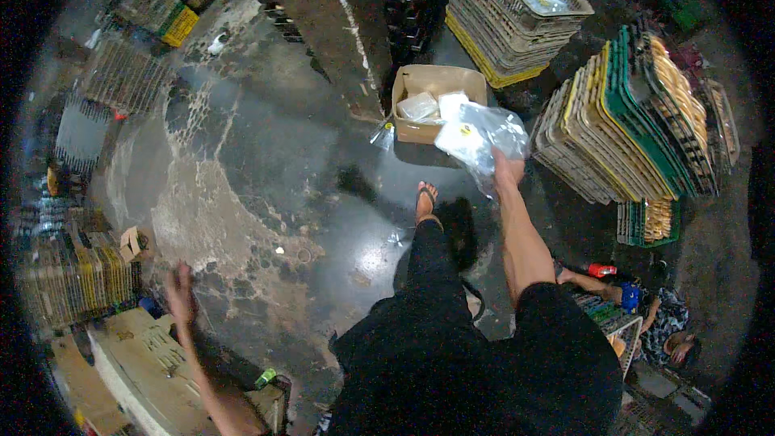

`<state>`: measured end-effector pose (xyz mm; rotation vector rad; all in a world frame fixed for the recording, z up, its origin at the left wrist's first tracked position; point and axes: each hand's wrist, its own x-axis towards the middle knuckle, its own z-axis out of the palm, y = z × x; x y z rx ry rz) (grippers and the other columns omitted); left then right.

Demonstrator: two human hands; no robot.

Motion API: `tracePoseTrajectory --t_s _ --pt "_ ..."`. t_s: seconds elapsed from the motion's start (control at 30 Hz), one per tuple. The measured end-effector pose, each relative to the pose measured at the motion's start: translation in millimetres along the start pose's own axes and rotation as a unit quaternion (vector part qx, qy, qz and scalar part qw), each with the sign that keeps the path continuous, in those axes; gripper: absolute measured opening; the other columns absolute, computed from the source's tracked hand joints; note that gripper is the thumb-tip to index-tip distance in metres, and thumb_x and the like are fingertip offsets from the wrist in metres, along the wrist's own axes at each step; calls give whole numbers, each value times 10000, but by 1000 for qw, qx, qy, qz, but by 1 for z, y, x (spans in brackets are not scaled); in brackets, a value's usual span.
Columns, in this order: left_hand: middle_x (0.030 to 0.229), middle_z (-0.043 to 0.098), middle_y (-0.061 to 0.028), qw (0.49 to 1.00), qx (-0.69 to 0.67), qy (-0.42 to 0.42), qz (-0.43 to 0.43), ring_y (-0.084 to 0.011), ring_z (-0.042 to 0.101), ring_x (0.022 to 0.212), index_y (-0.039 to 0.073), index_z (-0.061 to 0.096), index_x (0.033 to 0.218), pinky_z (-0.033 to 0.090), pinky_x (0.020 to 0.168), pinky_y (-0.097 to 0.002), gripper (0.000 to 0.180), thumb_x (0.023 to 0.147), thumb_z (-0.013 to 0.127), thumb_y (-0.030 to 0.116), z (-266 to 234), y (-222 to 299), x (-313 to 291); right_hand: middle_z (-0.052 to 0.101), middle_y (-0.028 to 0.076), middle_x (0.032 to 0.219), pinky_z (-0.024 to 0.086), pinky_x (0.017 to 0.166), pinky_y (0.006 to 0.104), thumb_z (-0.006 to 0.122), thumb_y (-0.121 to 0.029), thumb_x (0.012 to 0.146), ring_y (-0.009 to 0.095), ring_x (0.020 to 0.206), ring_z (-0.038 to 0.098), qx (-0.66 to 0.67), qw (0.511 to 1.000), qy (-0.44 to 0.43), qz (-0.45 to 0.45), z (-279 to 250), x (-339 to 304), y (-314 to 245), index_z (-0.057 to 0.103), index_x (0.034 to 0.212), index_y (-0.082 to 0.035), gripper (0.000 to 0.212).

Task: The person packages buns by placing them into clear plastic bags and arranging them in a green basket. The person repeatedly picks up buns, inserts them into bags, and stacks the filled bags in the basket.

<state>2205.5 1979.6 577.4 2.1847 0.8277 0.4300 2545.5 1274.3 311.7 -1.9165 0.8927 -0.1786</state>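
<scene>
My right hand (507,171) is closed on a bundle of clear plastic bags (489,136), held out in front of me. The bundle overlaps the near right edge of an open cardboard box (420,132). Inside the box lie more white and clear plastic packs (419,106). My left hand (180,295) hangs out to the left, slightly blurred, with its fingers stretched and nothing visible in it. Nearest to it is the light brown table (133,355) at the lower left.
Stacked crates (517,24) topped with plastic bags stand beyond the box. Right of it leans another crate stack (597,129) with bread-like rolls (678,89) on top. A dark pillar (323,16) rises behind the box. A person (666,327) sits low at the right.
</scene>
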Motion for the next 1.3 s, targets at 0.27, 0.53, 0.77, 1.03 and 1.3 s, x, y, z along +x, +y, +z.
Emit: tracePoseTrajectory --t_s 0.27,0.53,0.77,1.03,1.3 --pt "1103 658 -170 856 139 -385 -316 -268 645 985 6 547 1243 484 888 -408 474 952 614 375 164 109 -19 594 201 1294 451 997 387 893 -373 636 338 1150 596 -105 994 26 29 175 201 -20 453 1366 32 944" --pt "1221 620 -205 948 79 -233 -202 -261 594 1101 -9 499 1329 455 961 -381 529 964 613 356 174 164 67 589 253 1269 446 999 421 804 -386 755 371 1192 567 -128 940 -268 -171 226 146 -117 501 1285 31 739" --pt "1224 628 -222 923 128 -309 -191 -293 596 1152 -6 490 1351 453 979 -385 631 925 655 429 158 143 84 643 205 1218 485 951 414 702 -430 831 345 1131 620 -281 770 -544 -181 138 -35 -115 559 1279 -14 628" --pt "1175 649 -247 872 247 -381 183 -384 614 1113 -40 546 1275 482 918 -414 660 910 618 505 187 -15 195 618 114 1180 507 892 371 660 -262 886 231 1039 615 -188 954 -104 -211 -208 -203 -123 551 1287 -45 469" --pt "1081 698 -213 799 111 -534 253 -323 647 1083 -3 636 1177 480 938 -416 637 891 607 565 257 37 52 487 198 1426 304 1139 436 553 -538 927 314 1317 479 -98 933 121 -325 -507 -543 -212 275 1542 -128 790"
